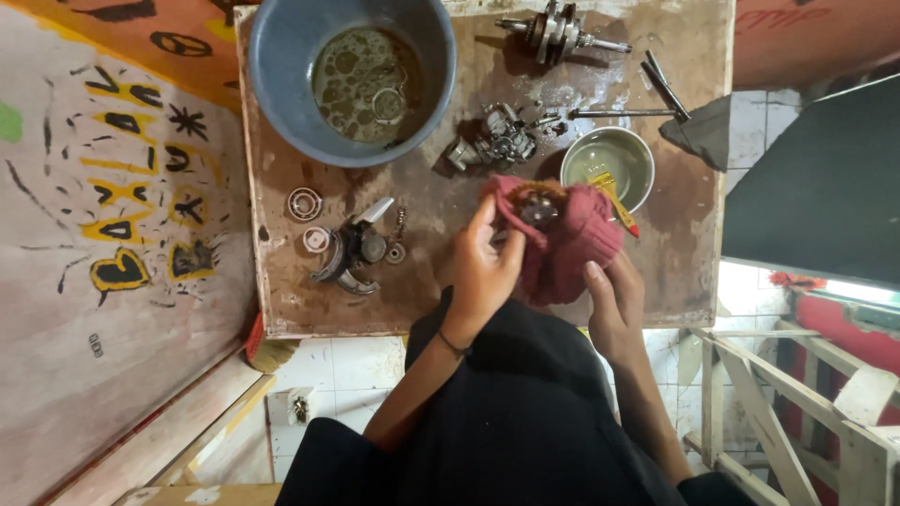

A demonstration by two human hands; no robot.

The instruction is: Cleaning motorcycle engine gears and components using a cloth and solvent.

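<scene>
Just right of the frame's centre, the left hand (483, 267) and right hand (614, 300) are gripping a red rag (572, 244) wrapped around a small metal part (540, 210); the part is sitting between them, above the wooden table (675, 225).

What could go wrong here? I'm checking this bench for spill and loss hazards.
The small metal bowl of liquid sits right beside the red rag both hands work; a nudge might tip it. Small rings and washers lie loose near the table's left edge and could roll off.
</scene>
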